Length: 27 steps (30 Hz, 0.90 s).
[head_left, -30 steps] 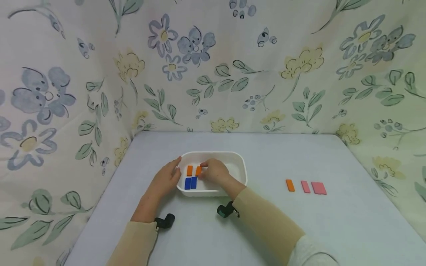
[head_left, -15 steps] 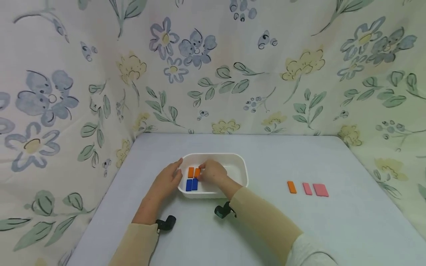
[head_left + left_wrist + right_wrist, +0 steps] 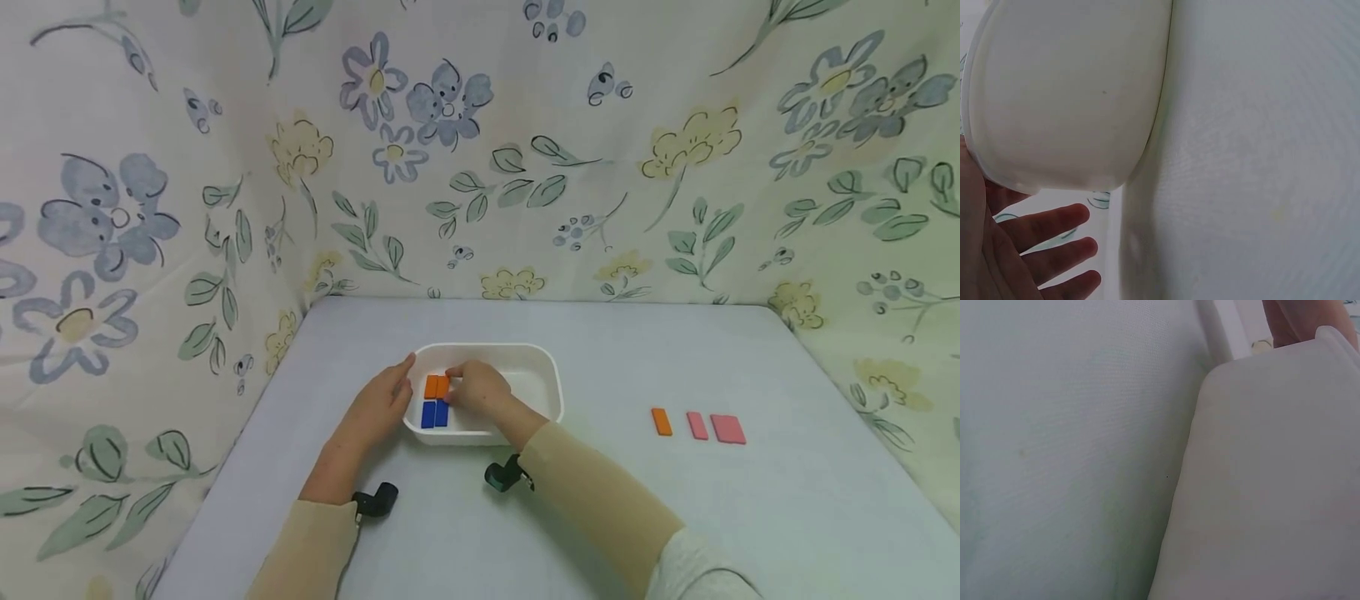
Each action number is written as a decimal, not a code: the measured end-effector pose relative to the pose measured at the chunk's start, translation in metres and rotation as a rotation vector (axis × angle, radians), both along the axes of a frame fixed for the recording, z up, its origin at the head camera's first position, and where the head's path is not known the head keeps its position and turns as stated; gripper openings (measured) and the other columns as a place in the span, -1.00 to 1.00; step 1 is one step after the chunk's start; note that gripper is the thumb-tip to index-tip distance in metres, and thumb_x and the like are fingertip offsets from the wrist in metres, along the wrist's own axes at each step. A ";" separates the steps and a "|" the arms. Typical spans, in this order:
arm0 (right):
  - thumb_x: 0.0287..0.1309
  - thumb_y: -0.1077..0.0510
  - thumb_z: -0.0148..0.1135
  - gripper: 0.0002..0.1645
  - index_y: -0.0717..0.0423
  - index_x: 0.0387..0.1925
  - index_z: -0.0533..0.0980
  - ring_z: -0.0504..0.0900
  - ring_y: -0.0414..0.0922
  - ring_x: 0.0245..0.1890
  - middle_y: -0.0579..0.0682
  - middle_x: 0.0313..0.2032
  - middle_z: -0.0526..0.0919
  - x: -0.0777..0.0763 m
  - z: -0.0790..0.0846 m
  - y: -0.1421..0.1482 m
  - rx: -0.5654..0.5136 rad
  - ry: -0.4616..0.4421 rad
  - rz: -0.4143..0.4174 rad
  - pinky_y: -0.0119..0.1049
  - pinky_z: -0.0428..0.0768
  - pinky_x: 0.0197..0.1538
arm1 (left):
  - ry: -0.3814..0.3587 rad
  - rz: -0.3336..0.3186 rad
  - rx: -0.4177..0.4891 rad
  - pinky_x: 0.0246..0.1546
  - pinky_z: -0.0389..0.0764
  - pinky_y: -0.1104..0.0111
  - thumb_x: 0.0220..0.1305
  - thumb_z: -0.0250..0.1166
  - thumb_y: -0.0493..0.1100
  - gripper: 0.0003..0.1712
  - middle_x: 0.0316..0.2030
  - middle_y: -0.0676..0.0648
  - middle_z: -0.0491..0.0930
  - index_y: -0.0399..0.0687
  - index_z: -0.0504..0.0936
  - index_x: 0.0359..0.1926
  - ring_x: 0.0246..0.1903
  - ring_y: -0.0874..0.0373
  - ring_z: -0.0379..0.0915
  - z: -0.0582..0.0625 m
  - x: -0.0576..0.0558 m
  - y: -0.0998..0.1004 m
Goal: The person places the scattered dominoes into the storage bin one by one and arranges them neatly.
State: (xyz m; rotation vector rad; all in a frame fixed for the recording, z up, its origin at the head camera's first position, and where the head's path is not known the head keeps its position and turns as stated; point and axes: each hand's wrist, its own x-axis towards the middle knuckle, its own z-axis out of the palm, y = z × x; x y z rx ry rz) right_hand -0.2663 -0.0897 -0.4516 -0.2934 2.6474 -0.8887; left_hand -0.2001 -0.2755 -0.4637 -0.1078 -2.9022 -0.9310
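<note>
A white rectangular tray point(image 3: 537, 390) sits on the table in the head view. Inside, at its left end, two orange tiles lie side by side, with two blue tiles point(image 3: 428, 414) in a row nearer me. My right hand point(image 3: 483, 390) reaches over the front rim and pinches the right orange tile point(image 3: 443, 387) between thumb and index finger, against the left orange tile point(image 3: 431, 387). At the tray's left end is my left hand point(image 3: 377, 407), fingers extended. In the left wrist view its fingers point(image 3: 1054, 226) spread beside the tray's outer wall point(image 3: 1072, 94).
On the table to the right of the tray lie another orange tile point(image 3: 662, 422), a narrow pink tile point(image 3: 697, 426) and a wider pink tile point(image 3: 728, 429). Floral cloth point(image 3: 510, 167) hangs behind the table and along both sides.
With my right hand, the right orange tile has slid left until the gap to the other orange tile closed. My left hand stays at the tray's left end.
</note>
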 end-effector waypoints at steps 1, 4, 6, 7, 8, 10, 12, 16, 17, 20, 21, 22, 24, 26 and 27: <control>0.14 0.03 0.47 -0.43 -0.16 0.22 0.60 0.52 -0.04 0.06 -0.04 0.26 0.55 0.000 0.001 0.001 -0.004 0.001 -0.002 -0.03 0.46 0.26 | -0.002 0.000 0.000 0.37 0.23 -0.07 0.56 -0.05 -0.03 -0.37 0.44 -0.17 0.28 0.04 0.16 0.56 0.42 -0.15 0.17 0.001 0.000 0.000; 0.15 0.04 0.46 -0.42 -0.16 0.24 0.59 0.51 -0.03 0.14 -0.04 0.28 0.54 -0.001 0.003 0.003 -0.007 0.007 0.001 -0.02 0.43 0.29 | -0.002 -0.004 0.004 0.37 0.23 -0.07 0.56 -0.04 -0.04 -0.37 0.44 -0.18 0.27 0.03 0.15 0.56 0.42 -0.15 0.17 0.002 -0.001 0.001; 0.17 0.06 0.45 -0.42 -0.14 0.25 0.58 0.50 -0.02 0.20 -0.04 0.28 0.54 -0.001 0.005 0.005 -0.010 0.022 0.015 -0.03 0.42 0.31 | -0.004 -0.001 0.009 0.37 0.24 -0.06 0.56 -0.04 -0.03 -0.37 0.44 -0.16 0.28 0.04 0.15 0.56 0.42 -0.14 0.18 0.001 -0.002 0.002; 0.17 0.06 0.44 -0.42 -0.13 0.25 0.58 0.49 -0.02 0.21 -0.04 0.27 0.55 -0.002 0.005 0.007 -0.010 0.029 0.024 -0.03 0.43 0.31 | -0.004 -0.001 0.010 0.37 0.24 -0.07 0.56 -0.04 -0.03 -0.37 0.44 -0.17 0.28 0.03 0.15 0.56 0.42 -0.14 0.17 0.001 -0.002 0.001; 0.18 0.05 0.44 -0.42 -0.12 0.25 0.58 0.49 -0.02 0.22 -0.05 0.26 0.55 -0.002 0.006 0.008 -0.008 0.039 0.034 -0.04 0.43 0.31 | -0.005 0.001 0.014 0.37 0.24 -0.06 0.56 -0.04 -0.03 -0.37 0.44 -0.17 0.28 0.03 0.15 0.56 0.42 -0.14 0.17 0.000 -0.002 0.001; 0.18 0.03 0.44 -0.43 -0.11 0.25 0.58 0.52 -0.04 0.18 -0.05 0.23 0.58 -0.002 0.008 0.013 -0.005 0.061 0.055 -0.08 0.47 0.27 | -0.006 0.008 0.021 0.37 0.24 -0.06 0.56 -0.04 -0.03 -0.37 0.45 -0.16 0.28 0.05 0.14 0.57 0.42 -0.13 0.17 -0.001 -0.002 0.001; 0.20 0.01 0.43 -0.43 -0.10 0.25 0.58 0.57 -0.04 0.08 -0.03 0.18 0.61 0.000 0.013 0.019 -0.015 0.071 0.073 -0.13 0.54 0.18 | -0.008 0.012 0.026 0.37 0.23 -0.05 0.56 -0.05 -0.04 -0.37 0.45 -0.16 0.26 0.05 0.13 0.57 0.43 -0.13 0.16 -0.002 -0.002 0.001; 0.23 0.01 0.41 -0.45 -0.07 0.25 0.58 0.56 -0.06 -0.17 0.00 0.00 0.66 0.006 0.028 0.035 -0.088 0.065 0.080 -0.24 0.60 -0.10 | -0.005 0.012 0.043 0.39 0.21 -0.04 0.57 -0.07 -0.04 -0.37 0.47 -0.14 0.22 0.06 0.11 0.58 0.44 -0.12 0.12 -0.001 -0.002 0.001; 0.23 0.02 0.40 -0.46 -0.07 0.25 0.58 0.54 -0.06 -0.20 -0.01 -0.06 0.65 0.008 0.031 0.039 -0.110 0.064 0.080 -0.27 0.59 -0.15 | -0.003 0.007 0.050 0.39 0.20 -0.04 0.57 -0.07 -0.05 -0.37 0.48 -0.14 0.22 0.05 0.11 0.58 0.45 -0.12 0.12 0.000 -0.002 0.001; 0.23 0.01 0.40 -0.48 -0.08 0.23 0.60 0.50 -0.08 -0.27 -0.05 -0.23 0.61 0.011 0.037 0.049 -0.154 0.071 0.080 -0.32 0.53 -0.27 | 0.004 -0.004 0.067 0.40 0.17 -0.04 0.58 -0.09 -0.08 -0.38 0.48 -0.15 0.20 0.02 0.12 0.57 0.45 -0.13 0.10 0.001 -0.002 0.000; 0.23 0.01 0.41 -0.49 -0.08 0.22 0.61 0.50 -0.08 -0.28 -0.05 -0.28 0.59 0.012 0.038 0.053 -0.165 0.073 0.080 -0.33 0.51 -0.30 | 0.003 -0.008 0.069 0.41 0.17 -0.04 0.58 -0.10 -0.08 -0.39 0.48 -0.15 0.20 0.00 0.12 0.57 0.45 -0.13 0.10 0.001 -0.002 0.000; 0.22 0.01 0.41 -0.49 -0.08 0.21 0.61 0.49 -0.08 -0.29 -0.05 -0.31 0.58 0.013 0.039 0.056 -0.173 0.073 0.079 -0.33 0.49 -0.31 | -0.002 -0.011 0.072 0.41 0.16 -0.04 0.58 -0.10 -0.09 -0.39 0.49 -0.15 0.19 -0.01 0.12 0.57 0.45 -0.13 0.09 0.000 -0.002 -0.001; 0.21 0.01 0.43 -0.50 -0.08 0.19 0.62 0.49 -0.08 -0.30 -0.04 -0.34 0.56 0.016 0.039 0.063 -0.186 0.069 0.071 -0.34 0.47 -0.34 | -0.018 -0.012 0.078 0.42 0.14 -0.04 0.58 -0.11 -0.09 -0.39 0.49 -0.15 0.18 -0.01 0.11 0.57 0.46 -0.14 0.07 0.000 -0.001 -0.001; 0.19 0.02 0.44 -0.50 -0.05 0.18 0.63 0.48 -0.08 -0.31 -0.03 -0.36 0.55 0.019 0.039 0.069 -0.201 0.066 0.068 -0.35 0.46 -0.35 | -0.040 -0.011 0.080 0.42 0.13 -0.05 0.59 -0.12 -0.07 -0.38 0.50 -0.15 0.16 0.01 0.10 0.58 0.46 -0.14 0.06 -0.001 -0.001 -0.002; 0.19 0.03 0.44 -0.50 -0.05 0.17 0.64 0.48 -0.08 -0.31 -0.03 -0.36 0.55 0.020 0.039 0.072 -0.208 0.062 0.067 -0.35 0.46 -0.35 | -0.051 -0.012 0.082 0.42 0.13 -0.06 0.59 -0.13 -0.07 -0.38 0.50 -0.14 0.15 0.01 0.09 0.58 0.47 -0.14 0.05 -0.002 -0.001 -0.002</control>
